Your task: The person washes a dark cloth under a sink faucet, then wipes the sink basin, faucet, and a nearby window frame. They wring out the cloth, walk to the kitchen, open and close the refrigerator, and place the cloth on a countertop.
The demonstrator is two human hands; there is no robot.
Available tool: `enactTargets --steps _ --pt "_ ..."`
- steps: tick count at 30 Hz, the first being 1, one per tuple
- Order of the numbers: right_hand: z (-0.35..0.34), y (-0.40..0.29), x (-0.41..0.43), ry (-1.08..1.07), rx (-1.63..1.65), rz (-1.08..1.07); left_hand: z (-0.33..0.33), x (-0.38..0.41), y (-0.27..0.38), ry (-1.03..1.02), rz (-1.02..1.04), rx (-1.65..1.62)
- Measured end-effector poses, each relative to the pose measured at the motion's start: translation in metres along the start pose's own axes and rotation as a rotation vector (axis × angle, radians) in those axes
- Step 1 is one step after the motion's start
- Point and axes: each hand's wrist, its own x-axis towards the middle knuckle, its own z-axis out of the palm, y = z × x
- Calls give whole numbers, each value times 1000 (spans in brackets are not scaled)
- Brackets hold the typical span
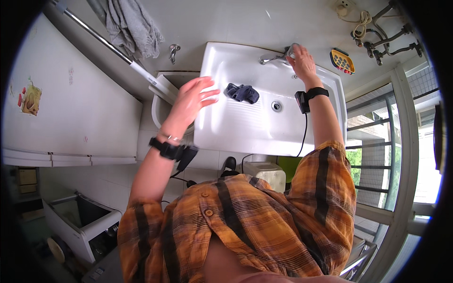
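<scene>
A white ceramic washbasin (240,134) with a ridged washboard slope lies before me. On its ridges rests a small, crumpled dark cloth (242,93), left of the round drain (276,106). My right hand (302,62) is at the handle end of the chrome faucet (270,59), fingers extended; whether it touches the handle I cannot tell. Over the basin's left rim my left hand (198,95) hovers with fingers apart, slightly blurred, holding nothing. It is left of the cloth and apart from it.
A grey towel (134,28) hangs at upper left beside a metal pole (99,39). A small wall tap (173,53) is behind the basin. A yellow soap holder (342,61) and pipes (385,40) are on the right wall. Below the basin stands a whitish bin (265,173).
</scene>
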Motion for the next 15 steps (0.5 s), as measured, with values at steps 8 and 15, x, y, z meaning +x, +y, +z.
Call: enactTargets --steps 8,15 --pt "19 16 9 161 -159 -325 91 141 -86 244 -121 -408" --pt "10 23 22 113 -1 -332 109 164 -97 248 -76 -453"
